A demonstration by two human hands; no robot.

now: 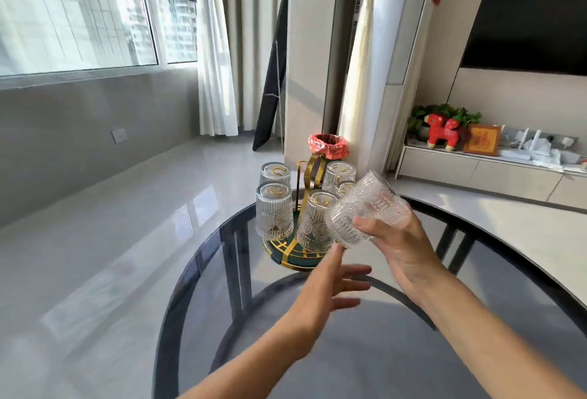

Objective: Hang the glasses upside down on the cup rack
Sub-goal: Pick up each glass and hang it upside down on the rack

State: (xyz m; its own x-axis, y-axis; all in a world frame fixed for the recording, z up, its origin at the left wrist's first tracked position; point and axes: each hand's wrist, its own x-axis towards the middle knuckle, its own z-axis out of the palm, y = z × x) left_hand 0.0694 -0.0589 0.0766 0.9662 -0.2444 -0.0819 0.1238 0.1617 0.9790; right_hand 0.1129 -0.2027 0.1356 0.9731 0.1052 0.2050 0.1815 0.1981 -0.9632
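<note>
Glasses, ribbed and clear, already hang upside down on the gold wire cup rack (305, 176) at the round dark glass worktop's (203, 271) far edge. My left hand (330, 290) hovers empty, fingers spread. My right hand (403, 249) grips the last ribbed glass (365, 211), tilted beside the rack; I should turn it mouth-down and lower it squarely over a free peg.

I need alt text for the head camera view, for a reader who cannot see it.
The right hand holds a tilted glass beside a gold rack on which five glasses already hang upside down. The open left hand reaches toward the rack, which stands on a round glass table.
</note>
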